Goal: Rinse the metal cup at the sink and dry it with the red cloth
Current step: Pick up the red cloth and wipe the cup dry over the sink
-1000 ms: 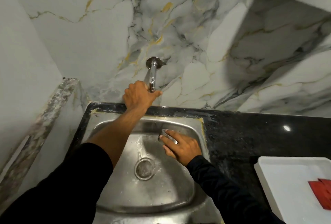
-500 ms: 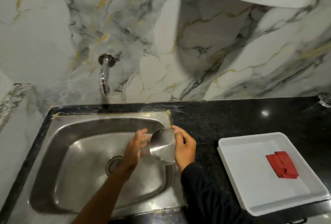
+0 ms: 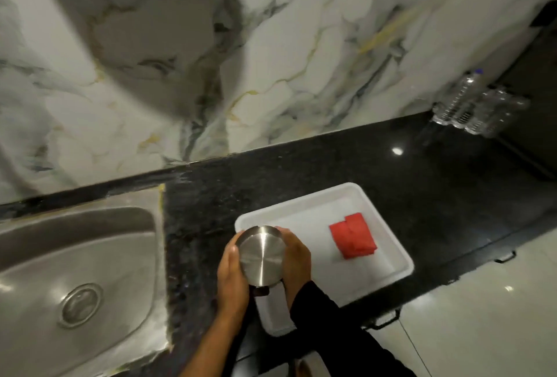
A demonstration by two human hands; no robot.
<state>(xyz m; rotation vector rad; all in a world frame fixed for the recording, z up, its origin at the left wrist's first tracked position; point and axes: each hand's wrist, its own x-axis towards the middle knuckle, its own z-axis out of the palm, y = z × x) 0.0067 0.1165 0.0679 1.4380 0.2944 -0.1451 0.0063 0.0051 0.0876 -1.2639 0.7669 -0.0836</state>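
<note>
Over the white plastic tray's point(image 3: 376, 210) near-left corner on the black stone desk point(image 3: 211, 210), I hold the round steel cup point(image 3: 261, 254) upside down, clamped between left hand point(image 3: 230, 278) and right hand point(image 3: 297, 259). Wet metal could slip as one palm frees for the folded red cloth point(image 3: 353, 235).

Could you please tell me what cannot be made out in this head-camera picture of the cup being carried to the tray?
- Metal cup: only its base shows; mouth and inside face away, so wetness cannot be judged.
- Sink: cut off by the left edge; the tap is out of frame.
- Plastic bottles: blurred, labels unreadable.
- White tray: near corner hidden by the right hand and sleeve.
- Left hand: fingertips hidden behind the cup.
</note>
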